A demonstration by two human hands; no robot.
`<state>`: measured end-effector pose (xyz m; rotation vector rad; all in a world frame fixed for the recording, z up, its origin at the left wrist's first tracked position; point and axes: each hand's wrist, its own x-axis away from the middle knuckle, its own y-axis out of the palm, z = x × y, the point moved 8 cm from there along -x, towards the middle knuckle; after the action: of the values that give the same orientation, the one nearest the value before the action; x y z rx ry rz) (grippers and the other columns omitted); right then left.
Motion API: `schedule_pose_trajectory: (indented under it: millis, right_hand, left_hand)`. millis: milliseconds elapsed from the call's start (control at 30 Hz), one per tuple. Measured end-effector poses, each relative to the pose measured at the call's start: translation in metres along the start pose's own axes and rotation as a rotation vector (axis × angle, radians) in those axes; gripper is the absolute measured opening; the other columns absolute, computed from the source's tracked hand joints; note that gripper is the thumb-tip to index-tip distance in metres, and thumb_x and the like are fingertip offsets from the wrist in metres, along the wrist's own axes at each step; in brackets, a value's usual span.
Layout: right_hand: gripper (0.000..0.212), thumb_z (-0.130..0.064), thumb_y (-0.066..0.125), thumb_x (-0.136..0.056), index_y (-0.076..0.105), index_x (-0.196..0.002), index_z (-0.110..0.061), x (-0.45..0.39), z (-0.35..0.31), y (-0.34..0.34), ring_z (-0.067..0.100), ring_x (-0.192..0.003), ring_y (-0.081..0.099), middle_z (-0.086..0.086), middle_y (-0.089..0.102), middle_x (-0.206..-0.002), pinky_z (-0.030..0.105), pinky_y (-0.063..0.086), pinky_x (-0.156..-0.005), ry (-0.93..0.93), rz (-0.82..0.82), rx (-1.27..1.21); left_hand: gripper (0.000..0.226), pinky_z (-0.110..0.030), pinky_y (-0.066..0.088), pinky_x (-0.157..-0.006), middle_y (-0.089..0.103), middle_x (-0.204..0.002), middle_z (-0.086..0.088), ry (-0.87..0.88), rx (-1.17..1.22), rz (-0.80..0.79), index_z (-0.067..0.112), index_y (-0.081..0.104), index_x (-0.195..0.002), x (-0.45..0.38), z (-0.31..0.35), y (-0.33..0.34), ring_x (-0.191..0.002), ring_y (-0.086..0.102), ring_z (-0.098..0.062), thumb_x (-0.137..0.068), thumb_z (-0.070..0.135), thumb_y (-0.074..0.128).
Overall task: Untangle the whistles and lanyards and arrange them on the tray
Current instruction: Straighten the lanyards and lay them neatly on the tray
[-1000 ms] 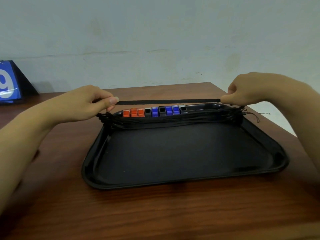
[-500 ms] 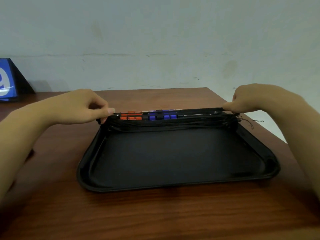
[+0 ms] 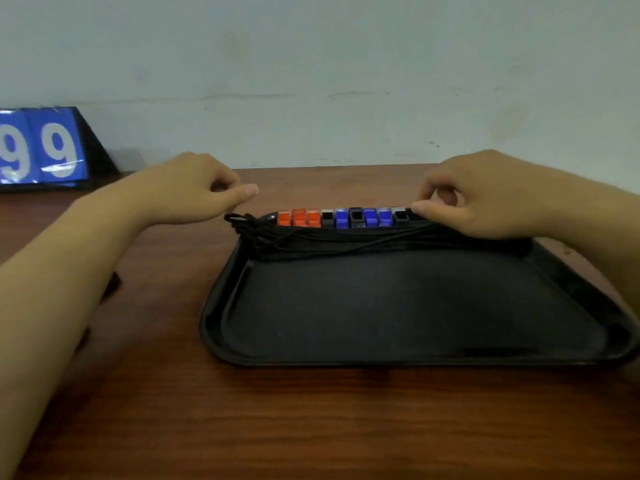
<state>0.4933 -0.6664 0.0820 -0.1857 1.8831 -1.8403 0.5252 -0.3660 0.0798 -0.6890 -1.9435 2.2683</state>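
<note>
A black tray (image 3: 398,355) lies on the wooden table. Along its far edge stands a row of whistles (image 3: 341,217): three orange ones at the left, then blue and black ones. A bundle of black lanyards (image 3: 346,240) stretches across the tray just in front of them, with loops hanging over the far left corner. My left hand (image 3: 194,190) hovers just left of the row with loosely curled fingers and holds nothing. My right hand (image 3: 485,197) rests at the right end of the row, its thumb tip touching the lanyard end there, and covers the tray's far right corner.
A blue score flip-board (image 3: 41,148) showing "99" stands at the far left against the wall. The brown table (image 3: 311,427) ends at a pale wall behind the tray. The tray's right corner reaches the frame's edge.
The lanyard that both hands held taut above the whistles now lies down on the bundle. My left hand has let go and lifted away; my right hand has moved inward to the row's end.
</note>
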Motion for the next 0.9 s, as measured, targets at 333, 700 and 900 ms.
schedule_pose_trajectory:
  millis: [333,700,900]
  right_hand:
    - [0.022,-0.053,0.047,-0.097,0.064,-0.102,-0.040,0.019,-0.088,0.014,0.008,-0.074,0.057,-0.011,0.060,-0.078,0.026,0.049,-0.066,-0.399,-0.035,-0.238]
    - [0.038,-0.061,0.042,-0.096,0.053,-0.128,-0.045,0.035,-0.125,0.016,0.000,-0.083,0.054,-0.019,0.054,-0.088,0.018,0.044,-0.071,-0.561,-0.007,-0.263]
    - [0.044,-0.065,0.039,-0.095,0.046,-0.136,-0.049,0.039,-0.135,0.022,-0.003,-0.096,0.052,-0.022,0.051,-0.100,0.021,0.048,-0.086,-0.598,-0.025,-0.267]
  left_hand:
    - [0.036,-0.031,0.042,-0.061,0.062,-0.069,0.006,-0.043,-0.014,0.095,0.020,0.065,-0.080,0.021,0.013,-0.009,-0.065,0.056,-0.008,-0.102,0.043,0.049]
    - [0.059,-0.017,0.051,-0.080,0.063,-0.111,0.016,-0.234,-0.156,-0.284,0.033,0.059,-0.120,0.132,-0.047,-0.041,-0.095,0.063,0.002,-0.081,0.075,0.043]
    - [0.076,-0.022,0.048,-0.091,0.049,-0.129,0.010,-0.388,-0.225,-0.503,0.038,0.042,-0.137,0.152,-0.074,-0.037,-0.110,0.060,-0.008,-0.075,0.080,0.046]
